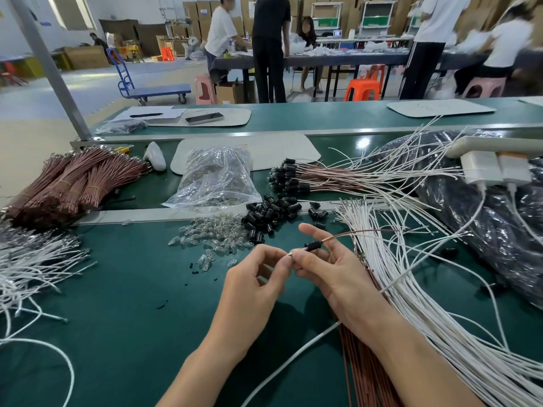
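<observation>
My right hand (326, 265) holds a small black socket (313, 246) between thumb and fingers; a brown wire (346, 235) runs from it up to the right. My left hand (258, 274) pinches a tiny clear bulb (289, 254) at the socket's open end. Both hands hover above the green table (117, 304). Behind them lie a heap of loose clear bulbs (214, 233) and a pile of black sockets (270, 212).
White wires (411, 274) fan out at the right, over brown ones (361, 362). Bundled brown wires (67, 183) sit far left, more white wires (32, 262) at left. A clear bag of bulbs (216, 177), finished socket leads (296, 176) and a black bag (484, 207) lie behind. People work at a far table.
</observation>
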Available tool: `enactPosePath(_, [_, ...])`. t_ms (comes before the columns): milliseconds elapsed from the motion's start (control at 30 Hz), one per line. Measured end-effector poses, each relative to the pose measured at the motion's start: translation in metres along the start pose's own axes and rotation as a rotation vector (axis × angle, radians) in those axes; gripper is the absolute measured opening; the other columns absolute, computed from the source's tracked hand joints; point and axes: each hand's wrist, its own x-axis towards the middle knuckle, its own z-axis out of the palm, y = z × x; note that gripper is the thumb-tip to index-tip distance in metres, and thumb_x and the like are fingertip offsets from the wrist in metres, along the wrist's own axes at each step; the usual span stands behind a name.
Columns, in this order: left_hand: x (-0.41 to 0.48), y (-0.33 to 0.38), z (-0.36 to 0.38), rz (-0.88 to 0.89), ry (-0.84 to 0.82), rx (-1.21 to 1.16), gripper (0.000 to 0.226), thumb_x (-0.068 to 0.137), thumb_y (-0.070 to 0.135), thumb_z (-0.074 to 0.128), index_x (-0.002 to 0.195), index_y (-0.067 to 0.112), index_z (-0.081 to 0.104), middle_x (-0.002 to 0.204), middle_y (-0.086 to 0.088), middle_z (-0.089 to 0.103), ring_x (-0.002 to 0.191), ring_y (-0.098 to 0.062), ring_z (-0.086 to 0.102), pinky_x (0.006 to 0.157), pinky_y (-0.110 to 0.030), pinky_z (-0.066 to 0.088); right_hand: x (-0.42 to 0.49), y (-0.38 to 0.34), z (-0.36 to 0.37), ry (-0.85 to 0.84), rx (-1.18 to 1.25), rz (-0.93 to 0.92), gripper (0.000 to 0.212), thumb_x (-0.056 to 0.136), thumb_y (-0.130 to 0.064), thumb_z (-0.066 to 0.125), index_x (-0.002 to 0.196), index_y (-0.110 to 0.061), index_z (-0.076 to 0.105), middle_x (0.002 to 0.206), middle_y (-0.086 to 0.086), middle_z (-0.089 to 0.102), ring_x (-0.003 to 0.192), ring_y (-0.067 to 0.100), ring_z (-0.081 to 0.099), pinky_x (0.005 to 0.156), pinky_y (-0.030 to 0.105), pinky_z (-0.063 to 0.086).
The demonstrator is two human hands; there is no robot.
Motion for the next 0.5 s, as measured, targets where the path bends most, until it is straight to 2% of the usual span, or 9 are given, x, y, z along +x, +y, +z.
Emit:
enactPosePath(133, [0.000,0.000,-0.005,0.054,-0.007,0.100,0.010,0.098,0.035,0.063,0.089,0.039,0.063,0.078,0.013,0.067,0.060,-0.009,0.055,0.053,-0.020,0.045,0.000,-0.001,0.000,-0.003,-0.015,0.020,0.072,0.062,-0.026,0.085,0.129,-0.019,0.059,0.085,0.008,0.073,0.081,0.015,0.071,0.073,0.020,0.056])
enactPosePath(200, [0.000,0.002,-0.005,0.065,0.002,0.085,0.009,0.097,0.038,0.061,0.088,0.037,0.062,0.074,0.010,0.065,0.057,-0.011,0.053,0.050,-0.028,0.045,-0.001,-0.001,0.001,-0.009,-0.002,0.022,0.073,0.063,-0.026,0.085,0.131,-0.019,0.058,0.086,0.010,0.073,0.082,0.016,0.072,0.073,0.021,0.056])
enactPosePath(300, [-0.001,0.005,-0.004,0.060,0.023,0.057,0.010,0.096,0.040,0.059,0.087,0.034,0.061,0.069,0.004,0.062,0.055,-0.015,0.053,0.050,-0.036,0.046,-0.001,-0.002,0.001,0.011,0.049,0.020,0.060,0.073,-0.021,0.078,0.129,-0.013,0.058,0.090,0.013,0.075,0.082,0.017,0.074,0.070,0.021,0.057])
enactPosePath(400, [0.000,0.009,-0.006,0.003,0.043,0.020,0.012,0.098,0.032,0.062,0.086,0.029,0.061,0.067,-0.002,0.061,0.060,-0.025,0.057,0.054,-0.041,0.048,0.000,-0.003,0.000,0.032,0.094,0.015,0.045,0.079,-0.019,0.073,0.121,-0.008,0.064,0.094,0.013,0.075,0.081,0.018,0.073,0.068,0.022,0.058])
enactPosePath(500, [0.004,0.011,-0.010,-0.109,0.039,-0.131,0.020,0.100,0.022,0.062,0.080,0.024,0.059,0.071,0.000,0.063,0.063,-0.021,0.063,0.057,-0.034,0.053,0.001,-0.004,-0.001,0.057,0.124,0.014,0.037,0.078,-0.025,0.072,0.112,-0.009,0.070,0.091,0.011,0.075,0.077,0.016,0.073,0.066,0.022,0.058])
